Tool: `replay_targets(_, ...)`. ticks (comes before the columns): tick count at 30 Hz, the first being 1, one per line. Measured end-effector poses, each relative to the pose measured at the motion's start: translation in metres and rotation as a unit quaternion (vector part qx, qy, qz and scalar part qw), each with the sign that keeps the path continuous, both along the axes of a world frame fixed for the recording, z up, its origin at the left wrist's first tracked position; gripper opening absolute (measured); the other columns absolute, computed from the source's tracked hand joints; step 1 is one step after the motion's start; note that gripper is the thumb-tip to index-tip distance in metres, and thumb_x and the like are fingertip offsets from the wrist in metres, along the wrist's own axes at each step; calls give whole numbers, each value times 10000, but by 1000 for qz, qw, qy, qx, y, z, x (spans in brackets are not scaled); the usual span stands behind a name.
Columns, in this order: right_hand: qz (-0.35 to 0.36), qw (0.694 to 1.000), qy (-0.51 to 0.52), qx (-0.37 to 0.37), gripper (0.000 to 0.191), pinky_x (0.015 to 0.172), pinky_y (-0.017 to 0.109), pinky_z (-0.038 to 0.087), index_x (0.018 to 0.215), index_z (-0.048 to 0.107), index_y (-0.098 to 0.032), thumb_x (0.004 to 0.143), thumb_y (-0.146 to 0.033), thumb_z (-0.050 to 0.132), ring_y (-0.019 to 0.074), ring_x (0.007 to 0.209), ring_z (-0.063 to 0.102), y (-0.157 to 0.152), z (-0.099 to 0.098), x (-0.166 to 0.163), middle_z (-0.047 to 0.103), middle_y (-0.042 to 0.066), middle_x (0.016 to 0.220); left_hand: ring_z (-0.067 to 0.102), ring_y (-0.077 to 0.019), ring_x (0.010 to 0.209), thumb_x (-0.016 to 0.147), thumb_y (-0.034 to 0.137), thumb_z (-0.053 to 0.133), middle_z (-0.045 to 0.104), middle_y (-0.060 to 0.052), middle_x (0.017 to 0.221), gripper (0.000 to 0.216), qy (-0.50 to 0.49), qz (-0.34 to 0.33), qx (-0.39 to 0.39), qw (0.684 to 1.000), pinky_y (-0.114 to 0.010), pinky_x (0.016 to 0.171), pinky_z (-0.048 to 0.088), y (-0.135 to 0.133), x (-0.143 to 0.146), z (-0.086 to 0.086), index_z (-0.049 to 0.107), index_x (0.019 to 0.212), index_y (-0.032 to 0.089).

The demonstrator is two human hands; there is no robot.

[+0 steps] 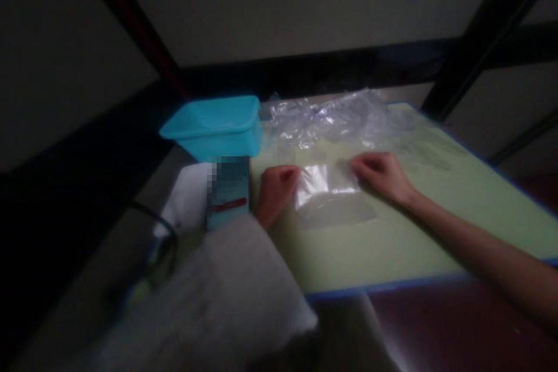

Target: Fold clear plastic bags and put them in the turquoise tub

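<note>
A small clear plastic bag (pixel 333 203) lies on the pale yellow-green tabletop (pixel 418 238), its upper part shiny with glare. At its upper left corner, my left hand (pixel 278 187) is closed, thumb and fingers pinching the edge. My right hand (pixel 380 172) pinches near the upper right corner, fingers closed. The two hands are apart, with the bag stretched between them. A pale, loose sleeve (pixel 257 279) covers my left forearm, while my right forearm is bare. The picture is dim and blurred, so the fingertips are not sharp.
Crumpled clear plastic (pixel 340 116) spreads along the back of the table. A turquoise basin (pixel 218 128) stands at the back left. Before it lie a dark flat object (pixel 231 180) with a red strip, partly pixelated, and white paper (pixel 187 197). A black cable (pixel 170 229) curves at the left.
</note>
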State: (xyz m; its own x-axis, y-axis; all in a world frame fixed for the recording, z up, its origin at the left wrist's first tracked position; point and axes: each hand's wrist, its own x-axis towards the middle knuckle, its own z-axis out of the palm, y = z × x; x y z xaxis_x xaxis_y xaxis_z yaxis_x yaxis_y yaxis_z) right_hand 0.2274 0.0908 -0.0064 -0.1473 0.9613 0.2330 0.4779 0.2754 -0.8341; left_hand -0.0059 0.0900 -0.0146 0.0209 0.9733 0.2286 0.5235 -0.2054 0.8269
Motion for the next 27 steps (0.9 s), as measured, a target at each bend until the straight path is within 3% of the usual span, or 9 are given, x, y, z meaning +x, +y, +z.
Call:
replay_targets(5, 14, 1000, 10, -18, 246, 461, 243, 369, 854, 646, -115, 765, -327, 559, 122, 511, 505, 2, -2, 1, 595, 24, 607, 556, -115, 497, 740, 217, 529, 607, 15, 548, 164, -28, 15, -18, 999, -200, 481, 417, 3, -1, -7, 667, 760, 130)
replay_targets(12, 9, 1000, 6, 7, 280, 484, 245, 394, 970, 603, -126, 742, -286, 581, 110, 499, 495, 6, -11, 3, 595, 5, 622, 585, -120, 512, 681, 103, 563, 610, 34, 553, 345, -32, 37, -21, 999, -206, 521, 457, 4, 0, -7, 625, 1020, 128)
replay_targets(27, -4, 998, -46, 42, 306, 503, 259, 399, 1010, 594, -115, 768, -302, 574, 124, 517, 506, 4, -10, 5, 622, 32, 662, 619, -140, 622, 698, 90, 586, 625, 19, 636, 347, 23, 52, 7, 998, -223, 593, 473, 1, 0, -1, 608, 1040, 146)
